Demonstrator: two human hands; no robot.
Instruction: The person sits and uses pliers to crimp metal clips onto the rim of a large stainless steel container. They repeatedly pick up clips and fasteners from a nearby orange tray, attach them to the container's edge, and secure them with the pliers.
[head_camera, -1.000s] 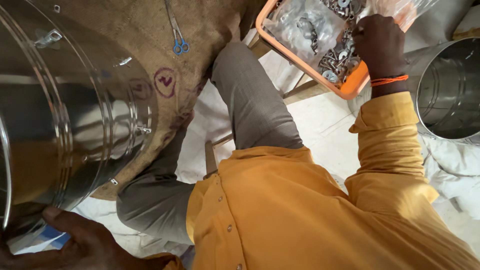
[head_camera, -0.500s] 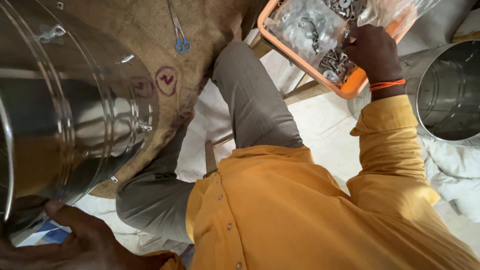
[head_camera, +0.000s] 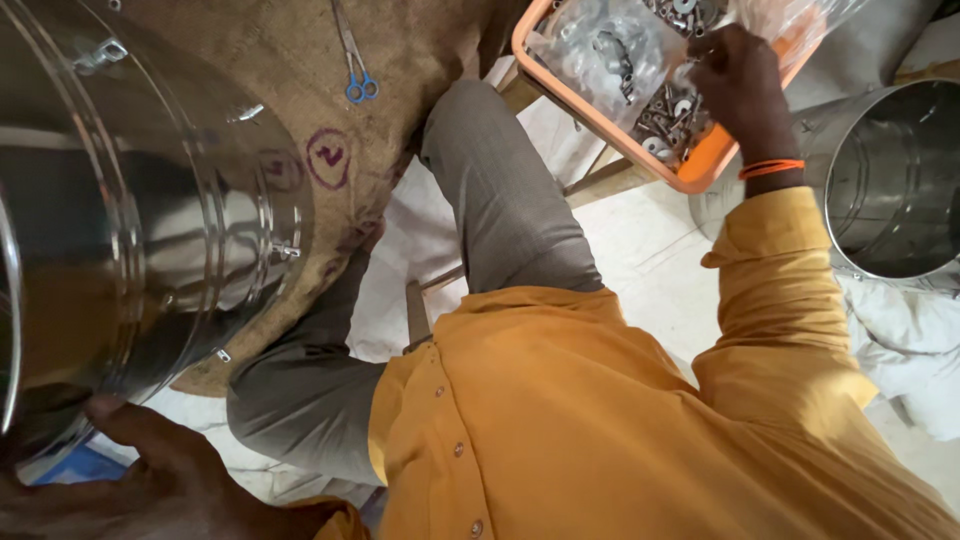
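Fingers (head_camera: 705, 75) of the right hand (head_camera: 740, 95) are curled down into the orange tray (head_camera: 700, 165), tips among the loose metal washers and bolts (head_camera: 665, 120); whether they pinch a piece cannot be told. A clear plastic bag (head_camera: 600, 45) of further metal parts lies in the same tray, just beside the hand. The tray sits on a wooden frame (head_camera: 595, 180) beyond the person's bent knee (head_camera: 480, 130).

Left hand (head_camera: 150, 480) is spread flat against the lower rim of a large steel drum (head_camera: 130, 230) lying on its side, fingers apart, thumb touching the rim. The drum rests on burlap sacking (head_camera: 270, 60), where blue-handled pliers (head_camera: 355, 70) lie well apart from both hands.

A second steel drum (head_camera: 890, 180), open-topped, stands just beside the right forearm, crowding the tray's near corner. White cloth (head_camera: 910, 340) lies bunched under it. Open floor shows only between knee and tray frame.
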